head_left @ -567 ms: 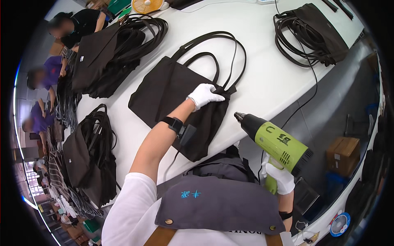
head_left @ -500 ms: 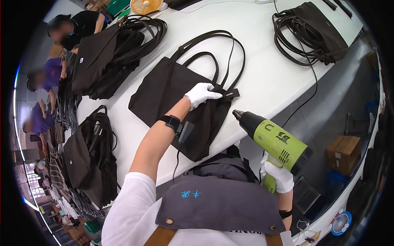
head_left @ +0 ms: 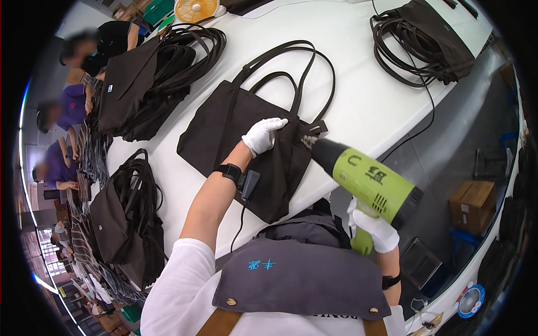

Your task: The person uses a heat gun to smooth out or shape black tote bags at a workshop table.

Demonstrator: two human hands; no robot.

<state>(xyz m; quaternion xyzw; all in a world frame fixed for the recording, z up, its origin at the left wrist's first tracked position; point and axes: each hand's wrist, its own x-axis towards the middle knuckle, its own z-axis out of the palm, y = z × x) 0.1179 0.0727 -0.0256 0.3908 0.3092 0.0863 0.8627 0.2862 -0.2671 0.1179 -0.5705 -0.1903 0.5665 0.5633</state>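
Dark tote bag (head_left: 252, 112) lies on the white desk (head_left: 364, 95), beneath the left hand (head_left: 261, 136). Advisable: sweep the heat gun (head_left: 372, 179) steadily, its nozzle (head_left: 308, 141), right of that hand, kept off cloth and glove. Left hand: fingers drawn together at the bag; pinch cannot be confirmed. Right hand (head_left: 376, 228): wrapped round the handle (head_left: 361, 244).

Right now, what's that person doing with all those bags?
The person's white-gloved right hand grips a green and black heat gun, its nozzle near the corner of a dark brown fabric tote bag on a white table. The white-gloved left hand is on that bag. Other dark bags lie left and upper right.
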